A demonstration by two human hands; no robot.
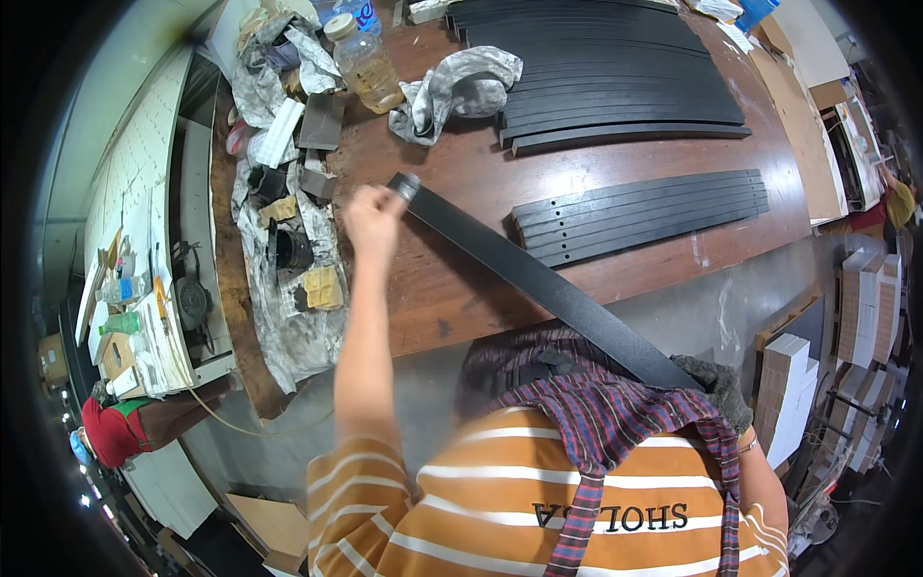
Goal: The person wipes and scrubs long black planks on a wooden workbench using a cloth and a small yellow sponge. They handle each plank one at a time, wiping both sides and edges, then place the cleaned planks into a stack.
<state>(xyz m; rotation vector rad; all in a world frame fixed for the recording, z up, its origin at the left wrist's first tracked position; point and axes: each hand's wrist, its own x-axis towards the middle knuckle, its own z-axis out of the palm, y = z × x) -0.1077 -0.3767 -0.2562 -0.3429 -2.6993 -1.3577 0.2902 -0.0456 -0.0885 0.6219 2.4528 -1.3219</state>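
Observation:
A long black board (548, 279) slants from above the wooden table down to my body. My right hand (721, 389), in a dark grey glove, is closed around the board's near end at my right side. At the far end, my bare left hand (373, 226) is closed and a little blurred by motion. It pinches a small grey piece (408, 185) against the board's tip; what the piece is, I cannot make out. Beyond the board, several narrow black boards (644, 213) lie side by side, with holes near one end.
A larger row of black boards (615, 77) covers the table's (452, 288) far side. Left of them lie a crumpled stained cloth (452, 91) and a jar (365, 67). Stained cloth (298, 351) with yellow sponge-like blocks (323, 288) lines the left edge. Another person (125, 433) is at far left.

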